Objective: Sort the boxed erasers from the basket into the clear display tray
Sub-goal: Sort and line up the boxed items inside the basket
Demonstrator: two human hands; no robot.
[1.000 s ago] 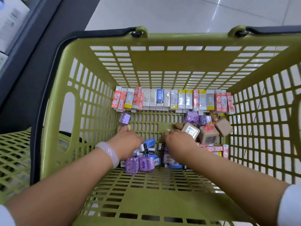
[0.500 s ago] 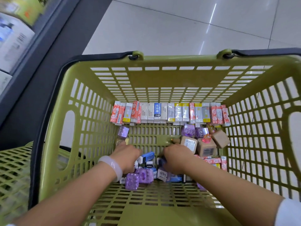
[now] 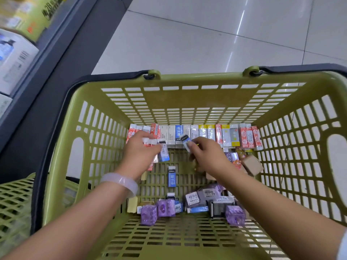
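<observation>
Erasers (image 3: 163, 152) pinched in both hands' grips.

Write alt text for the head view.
Two hands reach into a green basket: the left hand and right hand each hold a blue boxed eraser near a row of erasers along the far wall.

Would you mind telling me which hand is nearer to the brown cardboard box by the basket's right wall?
Right. The right hand lies just left of the brown cardboard box, pinching a blue boxed eraser. The left hand is farther left, across the basket.
</observation>
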